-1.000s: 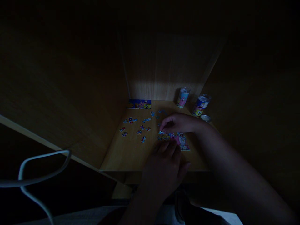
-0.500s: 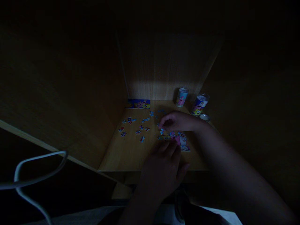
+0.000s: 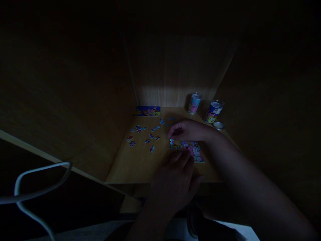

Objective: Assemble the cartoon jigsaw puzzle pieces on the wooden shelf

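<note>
A partly joined jigsaw puzzle (image 3: 197,152) with pink, yellow and blue cartoon figures lies near the front of the wooden shelf. My left hand (image 3: 175,174) rests palm down on its near left part, fingers stretched out and thumb apart, hiding some of it. From the right, my right hand (image 3: 187,130) reaches over the puzzle's far side with its fingertips pinched. At those fingertips is a small light-blue puzzle piece (image 3: 171,142), close to the puzzle's upper left edge. Loose puzzle pieces (image 3: 147,141) lie scattered to the left.
Two clear-lidded cartoon cans, one light blue (image 3: 194,104) and one dark blue (image 3: 212,112), stand at the back right. By them lies a round lid (image 3: 218,126). A printed picture strip (image 3: 148,111) is at the back wall. A white cable (image 3: 42,168) loops at left.
My right hand has shifted slightly left, and the piece at its fingertips has moved left and turned. My left hand stays nearly still on the puzzle.
</note>
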`<state>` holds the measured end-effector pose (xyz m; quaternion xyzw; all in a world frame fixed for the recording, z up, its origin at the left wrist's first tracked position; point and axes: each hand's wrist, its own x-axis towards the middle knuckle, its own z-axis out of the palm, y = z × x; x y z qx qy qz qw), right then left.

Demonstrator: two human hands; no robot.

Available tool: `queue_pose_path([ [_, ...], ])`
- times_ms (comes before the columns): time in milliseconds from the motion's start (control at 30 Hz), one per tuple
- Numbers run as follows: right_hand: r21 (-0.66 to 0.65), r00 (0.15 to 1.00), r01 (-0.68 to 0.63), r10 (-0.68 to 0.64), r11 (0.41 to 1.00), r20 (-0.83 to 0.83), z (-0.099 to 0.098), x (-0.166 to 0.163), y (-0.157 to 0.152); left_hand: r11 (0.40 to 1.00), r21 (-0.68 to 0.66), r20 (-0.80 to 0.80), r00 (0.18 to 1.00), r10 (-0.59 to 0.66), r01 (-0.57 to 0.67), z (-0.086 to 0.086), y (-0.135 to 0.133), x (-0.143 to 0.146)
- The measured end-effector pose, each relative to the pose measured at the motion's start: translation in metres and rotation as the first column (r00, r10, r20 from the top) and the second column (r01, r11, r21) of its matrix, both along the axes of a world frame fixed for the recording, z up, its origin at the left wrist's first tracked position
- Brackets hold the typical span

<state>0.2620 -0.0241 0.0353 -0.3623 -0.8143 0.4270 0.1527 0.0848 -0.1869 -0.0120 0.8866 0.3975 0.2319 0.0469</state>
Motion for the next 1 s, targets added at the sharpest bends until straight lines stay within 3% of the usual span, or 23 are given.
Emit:
queue_pose_path([
  [167, 0.019, 1.000, -0.020, 0.020, 1.000, 0.016, 0.0004, -0.0003, 0.0009, 1.000, 0.001, -0.005, 1.000, 0.001, -0.001, -0.0006, 0.0004, 0.0002],
  [533, -0.066, 1.000, 0.001, 0.000, 0.998, 0.004, 0.0045, 0.0021, -0.0012, 1.000, -0.019, -0.008, 1.000, -0.001, 0.001, 0.0001, 0.0000, 0.0001],
  [1000, -0.014, 1.000, -0.012, 0.012, 1.000, 0.017, -0.0012, -0.0011, 0.0002, 1.000, -0.012, -0.017, 1.000, 0.000, 0.000, 0.0004, 0.0002, 0.0000],
])
